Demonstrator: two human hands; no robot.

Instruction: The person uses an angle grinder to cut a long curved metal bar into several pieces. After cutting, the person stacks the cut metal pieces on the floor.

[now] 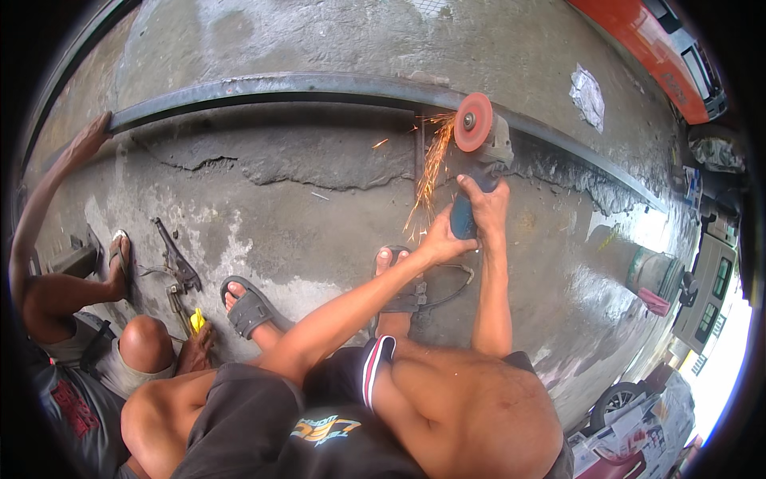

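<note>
An angle grinder (462, 217) with a blue body and a red disc is gripped in both hands. My left hand (445, 239) closes around the rear of its body, and my right hand (489, 206) wraps the body from the right side. The red disc (472, 122) meets the long grey steel bar (279, 85), just right of where an upright metal piece (420, 152) joins it. Orange sparks (433, 172) stream down from the contact toward my feet. Its power cord (451, 297) curves near my right foot.
A person crouches at the left, one hand (89, 140) on the bar's left end, the other (195, 350) beside a yellow object (197, 321). A dark tool (177, 254) and cables lie between us. Crumpled paper (587, 97), a bucket (650, 270) and a red vehicle (650, 48) are right.
</note>
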